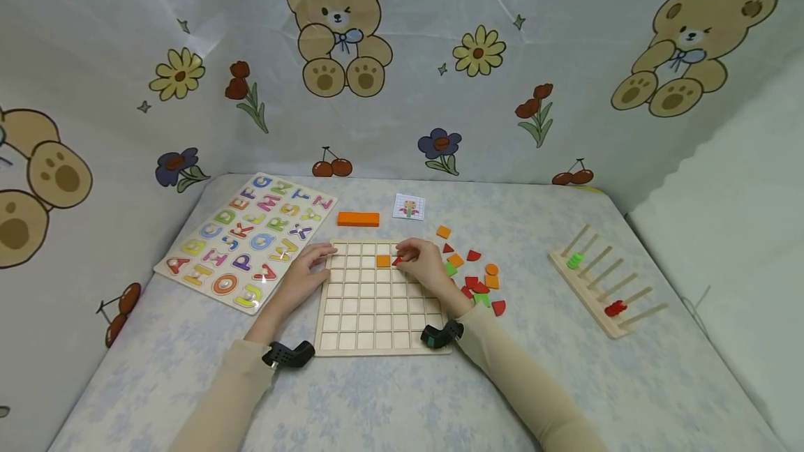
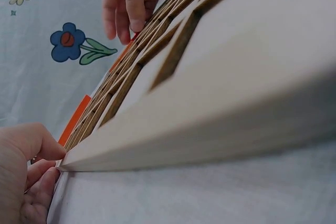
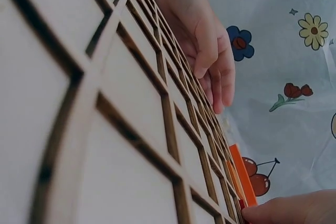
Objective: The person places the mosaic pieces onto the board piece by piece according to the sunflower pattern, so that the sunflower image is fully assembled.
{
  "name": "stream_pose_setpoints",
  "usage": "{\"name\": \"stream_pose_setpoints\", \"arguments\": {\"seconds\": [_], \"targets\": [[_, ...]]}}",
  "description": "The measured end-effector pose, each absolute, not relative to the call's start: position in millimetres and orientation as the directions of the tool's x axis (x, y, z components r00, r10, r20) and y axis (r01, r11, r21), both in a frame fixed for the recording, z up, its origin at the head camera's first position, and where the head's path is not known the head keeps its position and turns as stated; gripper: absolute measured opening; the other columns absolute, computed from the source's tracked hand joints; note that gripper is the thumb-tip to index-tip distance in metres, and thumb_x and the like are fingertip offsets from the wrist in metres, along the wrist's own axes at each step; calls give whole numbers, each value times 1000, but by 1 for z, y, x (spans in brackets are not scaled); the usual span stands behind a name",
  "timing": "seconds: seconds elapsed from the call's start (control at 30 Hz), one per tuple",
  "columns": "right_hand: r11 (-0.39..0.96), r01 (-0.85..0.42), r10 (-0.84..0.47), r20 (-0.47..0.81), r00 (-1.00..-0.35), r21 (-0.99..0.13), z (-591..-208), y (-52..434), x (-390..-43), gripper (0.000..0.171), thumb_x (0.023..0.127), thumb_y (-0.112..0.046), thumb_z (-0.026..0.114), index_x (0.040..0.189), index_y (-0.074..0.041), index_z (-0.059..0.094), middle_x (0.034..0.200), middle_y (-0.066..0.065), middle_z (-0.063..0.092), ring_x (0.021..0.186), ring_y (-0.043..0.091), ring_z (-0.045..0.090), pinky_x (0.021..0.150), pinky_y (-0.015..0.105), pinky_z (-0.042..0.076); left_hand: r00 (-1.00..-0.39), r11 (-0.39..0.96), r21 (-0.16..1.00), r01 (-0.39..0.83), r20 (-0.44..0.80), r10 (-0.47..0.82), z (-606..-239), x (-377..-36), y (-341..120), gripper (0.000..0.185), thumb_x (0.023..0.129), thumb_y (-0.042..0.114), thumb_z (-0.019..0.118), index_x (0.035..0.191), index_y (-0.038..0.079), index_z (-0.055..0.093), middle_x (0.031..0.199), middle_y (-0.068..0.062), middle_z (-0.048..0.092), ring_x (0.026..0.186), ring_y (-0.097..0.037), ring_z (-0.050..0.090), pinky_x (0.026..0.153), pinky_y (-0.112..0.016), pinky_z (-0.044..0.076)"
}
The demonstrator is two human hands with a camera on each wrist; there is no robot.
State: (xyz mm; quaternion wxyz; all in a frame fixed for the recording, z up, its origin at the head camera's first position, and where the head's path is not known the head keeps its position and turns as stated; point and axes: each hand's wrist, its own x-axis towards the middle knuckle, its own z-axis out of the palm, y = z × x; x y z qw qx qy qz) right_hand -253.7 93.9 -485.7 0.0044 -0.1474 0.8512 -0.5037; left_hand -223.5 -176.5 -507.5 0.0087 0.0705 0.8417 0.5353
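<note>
The right hand [image 1: 422, 261] pinches a small red piece [image 1: 396, 261] at the wooden grid board [image 1: 377, 312], beside the orange square [image 1: 383, 261]; squaring it over its cell should help. The left hand [image 1: 306, 272], fingers relaxed, steadies the board's corner.

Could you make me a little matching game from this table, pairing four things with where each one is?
Things:
1. alphabet puzzle
2. grid board
3. peg rack
4. orange bar

Places:
A. far right of the table, with green and red rings on its pegs
B. lying beyond the grid board's far edge
C. far left, beside the left hand
D. in the middle, with both hands at it, the right hand pinching a red piece

Pairs: 1-C, 2-D, 3-A, 4-B
</note>
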Motion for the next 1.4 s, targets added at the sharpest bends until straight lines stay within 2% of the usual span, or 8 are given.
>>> {"name": "stream_pose_setpoints", "arguments": {"seconds": [0.33, 0.43, 0.63, 0.73, 0.87, 1.03, 1.23, 1.4], "targets": [[430, -268, -302, 142, -943, -862, -487, 92, -255, 25, 81, 4, 66, 107, 1, 67, 99, 17, 69, 89, 28, 64, 77, 26, 55, -988, 418, 901, 121, 70, 136, -507, -225, -179, 43, 84, 3, 58, 128, 6, 57, 142, -10, 44, 133, -27, 42, 115, -44, 36], [429, -272, -305, 145, -941, -861, -487, 91, -256, 25, 81, 5, 66, 106, 1, 67, 100, 17, 70, 91, 27, 65, 80, 30, 57, -988, 414, 902, 125, 74, 137, -507, -225, -179, 43, 84, 3, 58, 127, 7, 58, 143, -10, 44, 133, -27, 43, 115, -44, 36], [422, -277, -323, 142, -936, -863, -487, 92, -257, 27, 81, 5, 65, 108, 1, 66, 101, 17, 69, 92, 27, 64, 80, 30, 57, -987, 408, 904, 128, 78, 137, -506, -224, -179, 42, 85, 2, 58, 127, 6, 58, 143, -9, 44, 134, -26, 42, 115, -43, 36], [432, -289, -306, 162, -938, -854, -485, 97, -259, 27, 83, 2, 66, 109, 2, 66, 100, 18, 68, 91, 28, 64, 79, 29, 57, -988, 407, 905, 122, 73, 134, -506, -223, -178, 43, 85, 2, 58, 128, 6, 57, 143, -10, 44, 135, -27, 41, 115, -44, 36], [458, -294, -208, 220, -953, -839, -480, 112, -264, 26, 83, 1, 66, 109, 5, 65, 97, 20, 67, 88, 31, 64, 79, 35, 58, -989, 411, 904, 115, 68, 129, -505, -221, -177, 43, 85, 1, 58, 128, 5, 57, 143, -11, 44, 135, -28, 41, 115, -44, 36], [488, -210, -89, 190, -978, -847, -478, 138, -272, 29, 81, 4, 65, 110, 7, 65, 98, 24, 65, 90, 35, 62, 78, 42, 56, -990, 419, 902, 107, 59, 127, -503, -220, -177, 44, 84, 1, 58, 128, 6, 57, 144, -10, 44, 135, -27, 41, 115, -44, 36], [525, -102, -65, 80, -995, -845, -483, 160, -280, 38, 79, 3, 66, 116, 4, 62, 109, 24, 64, 98, 36, 61, 79, 41, 57, -989, 408, 906, 114, 66, 129, -504, -221, -178, 43, 85, 1, 58, 128, 5, 57, 144, -9, 44, 135, -26, 41, 115, -44, 36], [548, -80, -70, 50, -996, -833, -485, 168, -282, 38, 79, 4, 67, 117, 4, 62, 110, 24, 64, 99, 36, 61, 82, 41, 58, -988, 403, 907, 121, 70, 137, -506, -222, -176, 44, 84, 1, 58, 128, 5, 57, 143, -11, 44, 136, -27, 40, 115, -43, 36]]}}
